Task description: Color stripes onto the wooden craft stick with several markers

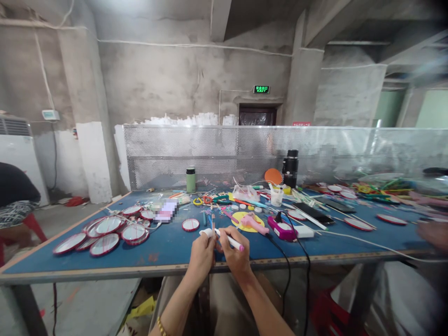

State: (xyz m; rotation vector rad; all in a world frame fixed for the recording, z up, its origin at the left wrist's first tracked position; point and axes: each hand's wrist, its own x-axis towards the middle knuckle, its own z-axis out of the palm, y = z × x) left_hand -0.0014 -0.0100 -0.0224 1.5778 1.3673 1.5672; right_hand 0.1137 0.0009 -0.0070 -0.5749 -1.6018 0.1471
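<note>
My left hand (pixel 202 254) and my right hand (pixel 235 252) meet at the front edge of the blue table (pixel 168 254). Between them they hold a thin white stick (pixel 227 239) with a pink tip on its right end. The left fingers pinch its white left end; the right hand grips the shaft. Just beyond the hands lie a round red-rimmed mirror (pixel 191 225), a yellow disc (pixel 247 219) with a pink hot-glue gun (pixel 254 222) on it, and a magenta-and-white device (pixel 283 230) with black cables.
Several red-rimmed mirrors (pixel 105 233) are piled at the left. A green bottle (pixel 190 180), a black flask (pixel 290 168) and scattered sticks and phones lie further back before a perforated metal screen (pixel 245 149). Another person's hand (pixel 434 233) is at the right; someone sits at far left (pixel 16 200).
</note>
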